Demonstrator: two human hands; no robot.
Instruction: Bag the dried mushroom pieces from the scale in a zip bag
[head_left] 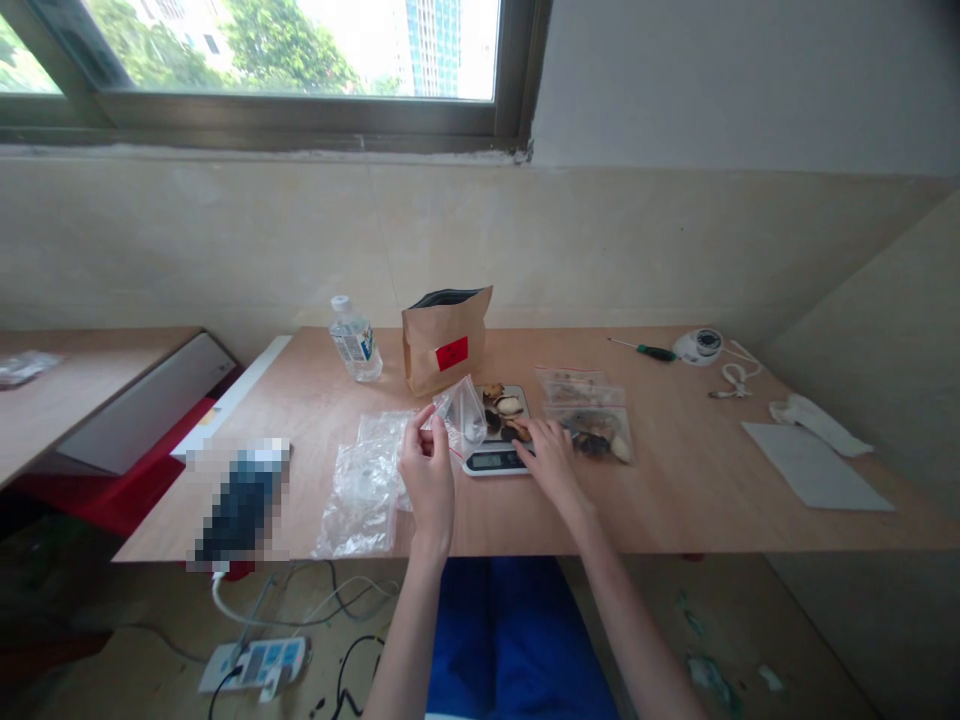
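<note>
My left hand (427,482) pinches the edge of a small clear plastic bag (461,410), which stands open above the near left of the scale. My right hand (549,462) reaches over the right side of a digital kitchen scale (495,461), its fingertips at a dark piece (516,431). I cannot tell whether they grip it. Several brown and pale chunks (499,410) lie on the scale's plate. To the right, a clear zip bag (592,425) holds similar pieces. Crumpled clear plastic bags (364,495) lie left of my left hand.
A kraft paper pouch (442,340) with a red label and a water bottle (354,345) stand at the back of the plywood table (697,500). A screwdriver (641,350), white cable, cloth and grey sheet lie right. A pixelated object (240,505) lies front left.
</note>
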